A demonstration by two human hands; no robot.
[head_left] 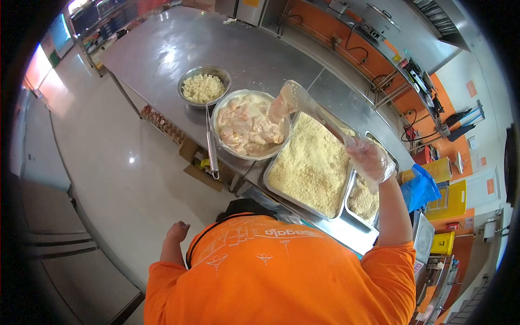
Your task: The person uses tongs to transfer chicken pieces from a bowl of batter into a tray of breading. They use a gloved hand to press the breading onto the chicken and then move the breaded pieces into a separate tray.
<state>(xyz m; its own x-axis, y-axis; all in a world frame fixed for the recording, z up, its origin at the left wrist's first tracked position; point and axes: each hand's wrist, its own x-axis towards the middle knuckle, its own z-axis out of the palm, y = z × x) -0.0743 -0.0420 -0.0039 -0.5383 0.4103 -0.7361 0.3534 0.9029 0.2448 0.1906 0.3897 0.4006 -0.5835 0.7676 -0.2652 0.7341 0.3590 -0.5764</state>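
Observation:
My right hand, in a clear plastic glove, is closed round the handle of a perforated scoop. The scoop is raised over the right rim of a metal bowl of pale, wet, coated meat pieces. A pinkish piece is at the scoop's left edge; whether it lies in the scoop is unclear. Below the handle, a large tray holds yellowish crumbs. Well away from the table, low at the left, my left hand is bare, its fingers curled with nothing visible in them.
Behind the meat bowl, a smaller bowl holds pale crumbly food. A long-handled metal utensil leans at the table's edge. Another crumb tray lies right of the large one. Under the table are egg trays and a cardboard box.

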